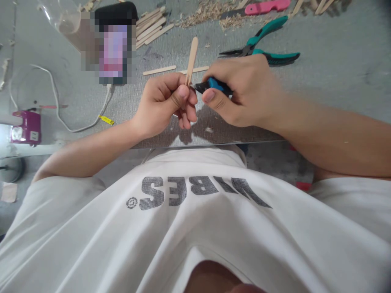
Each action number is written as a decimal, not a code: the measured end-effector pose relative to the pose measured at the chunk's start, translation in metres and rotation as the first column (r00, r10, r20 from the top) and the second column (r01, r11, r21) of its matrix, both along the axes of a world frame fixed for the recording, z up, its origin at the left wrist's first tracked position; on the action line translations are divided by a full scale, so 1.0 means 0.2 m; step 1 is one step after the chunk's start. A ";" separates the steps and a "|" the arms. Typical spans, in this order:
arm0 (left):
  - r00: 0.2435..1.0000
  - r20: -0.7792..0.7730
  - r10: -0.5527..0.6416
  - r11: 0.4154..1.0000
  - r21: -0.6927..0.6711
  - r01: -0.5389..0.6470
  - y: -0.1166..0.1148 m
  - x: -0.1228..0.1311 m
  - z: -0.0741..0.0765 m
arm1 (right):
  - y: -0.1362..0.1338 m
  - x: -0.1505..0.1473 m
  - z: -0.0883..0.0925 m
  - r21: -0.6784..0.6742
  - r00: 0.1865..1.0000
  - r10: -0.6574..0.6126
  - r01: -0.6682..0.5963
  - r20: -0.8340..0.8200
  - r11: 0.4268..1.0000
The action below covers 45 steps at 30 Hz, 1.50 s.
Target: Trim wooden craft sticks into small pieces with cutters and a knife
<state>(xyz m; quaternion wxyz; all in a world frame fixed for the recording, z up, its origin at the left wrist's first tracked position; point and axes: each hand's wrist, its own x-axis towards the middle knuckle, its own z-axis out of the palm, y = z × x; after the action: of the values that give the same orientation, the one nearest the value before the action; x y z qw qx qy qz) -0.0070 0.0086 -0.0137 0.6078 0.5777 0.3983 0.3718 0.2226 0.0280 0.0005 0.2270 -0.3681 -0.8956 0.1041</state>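
Observation:
My left hand (169, 101) pinches the lower end of a wooden craft stick (192, 55) between thumb and fingers. The stick points away from me, and its lower part looks notched or split. In my right hand (244, 89) is a blue-and-black utility knife (214, 85), its grip mostly hidden by my fingers. The short metal tip is at the stick's lower end, close to my left thumb; whether it touches the wood I cannot tell. Just beyond my hands, a loose craft stick (159, 70) lies flat on the table.
Green-handled pliers (250, 49) lie open beyond my right hand. Farther back are wood shavings (201, 14), a pink-handled knife (267, 7) and a pile of craft sticks (152, 26). At left are a blurred phone (114, 53), its white cable (55, 91) and a purple adapter (30, 127).

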 end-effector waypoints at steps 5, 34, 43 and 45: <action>1.000 -0.011 0.015 0.998 -0.056 -0.015 0.00 0.00 0.00 | -0.01 0.00 0.02 0.027 0.999 0.032 -0.032 0.004 0.999; 0.962 0.169 -0.216 0.975 -0.018 0.222 0.01 -0.02 -0.04 | -0.06 -0.04 0.09 -0.009 0.942 -0.111 0.120 0.316 0.993; 0.977 0.146 -0.153 0.979 -0.114 0.171 0.03 -0.03 -0.03 | -0.02 0.00 0.05 0.141 0.961 -0.209 0.184 0.184 0.973; 0.977 0.144 -0.155 0.977 -0.124 0.173 0.03 -0.03 -0.02 | -0.01 0.01 0.04 0.125 0.970 -0.165 0.144 0.179 0.982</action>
<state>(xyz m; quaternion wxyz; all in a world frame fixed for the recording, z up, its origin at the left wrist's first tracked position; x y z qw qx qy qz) -0.0125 0.0147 -0.0180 0.6996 0.5398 0.3321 0.3301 0.2249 0.0261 0.0080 0.1684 -0.4320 -0.8860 0.0009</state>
